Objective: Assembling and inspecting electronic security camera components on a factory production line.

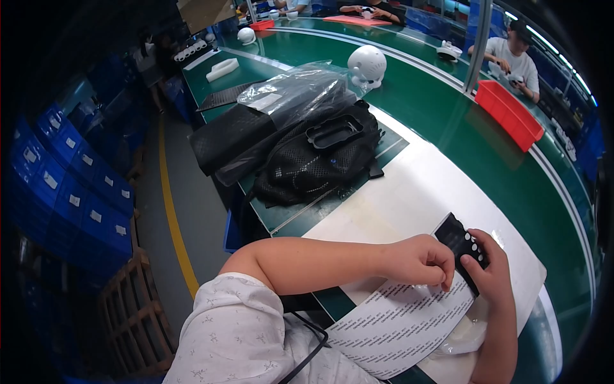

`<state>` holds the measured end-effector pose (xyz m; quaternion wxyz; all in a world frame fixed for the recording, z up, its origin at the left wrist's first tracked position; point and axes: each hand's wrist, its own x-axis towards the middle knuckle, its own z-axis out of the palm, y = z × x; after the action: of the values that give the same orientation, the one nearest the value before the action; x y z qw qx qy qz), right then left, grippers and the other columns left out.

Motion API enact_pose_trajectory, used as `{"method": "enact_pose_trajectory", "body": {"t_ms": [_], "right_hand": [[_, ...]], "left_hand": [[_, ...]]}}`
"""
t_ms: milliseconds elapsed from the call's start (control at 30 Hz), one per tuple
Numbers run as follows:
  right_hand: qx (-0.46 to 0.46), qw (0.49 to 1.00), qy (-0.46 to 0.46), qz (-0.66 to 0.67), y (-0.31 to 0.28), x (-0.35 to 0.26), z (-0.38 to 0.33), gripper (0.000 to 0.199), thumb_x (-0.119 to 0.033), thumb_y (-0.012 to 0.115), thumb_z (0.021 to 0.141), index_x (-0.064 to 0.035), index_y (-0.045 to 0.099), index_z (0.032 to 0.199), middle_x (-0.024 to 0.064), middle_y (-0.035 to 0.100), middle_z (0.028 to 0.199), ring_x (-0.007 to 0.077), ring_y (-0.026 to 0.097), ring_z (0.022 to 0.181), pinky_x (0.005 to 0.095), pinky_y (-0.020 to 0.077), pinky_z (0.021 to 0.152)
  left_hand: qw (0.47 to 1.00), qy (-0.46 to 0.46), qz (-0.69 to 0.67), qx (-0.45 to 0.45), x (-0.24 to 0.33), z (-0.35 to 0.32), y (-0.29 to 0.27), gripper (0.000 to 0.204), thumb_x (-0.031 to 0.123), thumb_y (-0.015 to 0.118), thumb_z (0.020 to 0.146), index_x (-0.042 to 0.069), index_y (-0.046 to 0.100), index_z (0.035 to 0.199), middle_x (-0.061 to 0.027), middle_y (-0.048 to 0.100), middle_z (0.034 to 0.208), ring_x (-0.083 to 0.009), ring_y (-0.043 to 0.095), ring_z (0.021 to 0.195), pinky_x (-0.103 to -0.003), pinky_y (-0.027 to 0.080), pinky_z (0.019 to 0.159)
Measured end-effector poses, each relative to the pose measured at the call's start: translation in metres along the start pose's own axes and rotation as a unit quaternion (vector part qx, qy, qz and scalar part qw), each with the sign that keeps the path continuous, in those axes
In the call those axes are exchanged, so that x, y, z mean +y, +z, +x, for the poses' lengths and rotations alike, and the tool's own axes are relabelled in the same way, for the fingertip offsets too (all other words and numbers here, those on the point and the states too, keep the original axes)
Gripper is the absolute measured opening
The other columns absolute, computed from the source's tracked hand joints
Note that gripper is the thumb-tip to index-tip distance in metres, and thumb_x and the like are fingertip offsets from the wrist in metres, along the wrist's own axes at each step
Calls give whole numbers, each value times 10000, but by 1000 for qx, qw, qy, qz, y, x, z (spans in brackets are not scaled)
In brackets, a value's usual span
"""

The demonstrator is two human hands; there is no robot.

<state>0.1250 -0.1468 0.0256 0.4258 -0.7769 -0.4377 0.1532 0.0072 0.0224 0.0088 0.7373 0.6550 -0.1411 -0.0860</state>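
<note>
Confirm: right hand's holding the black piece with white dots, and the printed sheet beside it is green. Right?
Not quite: the head view shows the printed sheet is white, not green. The right hand does hold the black piece with white dots.

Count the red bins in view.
2: a large red bin at the right, and a small red bin near the top, just beyond a round white part. More may be hidden in the dark background.
</note>
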Motion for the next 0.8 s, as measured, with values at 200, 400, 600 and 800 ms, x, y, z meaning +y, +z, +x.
{"method": "enact_pose_trajectory", "body": {"t_ms": [200, 400, 600, 800], "right_hand": [[-1, 1000, 0, 1, 0, -2, 1, 421, -87, 602, 681, -2, 490, 1078, 74, 548, 912, 134, 509, 825, 247, 400, 759], [2, 1000, -12, 0, -1, 0, -1, 420, -92, 605, 684, -3, 490, 1078, 74, 549, 913, 135, 511, 819, 248, 403, 754], [-2, 1000, 2, -3, 0, 2, 0, 424, -98, 607, 683, -3, 489, 1079, 74, 549, 908, 133, 511, 817, 245, 403, 750], [1, 1000, -1, -3, -1, 1, -1, 422, -90, 604, 680, -4, 490, 1078, 76, 549, 907, 133, 511, 816, 243, 404, 746]], "left_hand": [[1000, -1, -2, -1, 2, 0, -1, 153, -14, 440, 718, -10, 588, 757, -75, 613, 777, -113, 577, 737, -232, 451, 668], [1000, -2, 9, 5, 5, 0, 2, 153, -11, 440, 717, -8, 587, 762, -70, 613, 773, -105, 569, 721, -226, 445, 656], [1000, 1, -5, 4, -1, 1, 0, 152, -11, 443, 716, -5, 584, 773, -71, 614, 778, -105, 568, 721, -227, 446, 659], [1000, -7, -12, 2, 2, 0, 2, 136, 5, 464, 750, -6, 589, 802, -73, 614, 796, -109, 571, 747, -231, 448, 680]]}}
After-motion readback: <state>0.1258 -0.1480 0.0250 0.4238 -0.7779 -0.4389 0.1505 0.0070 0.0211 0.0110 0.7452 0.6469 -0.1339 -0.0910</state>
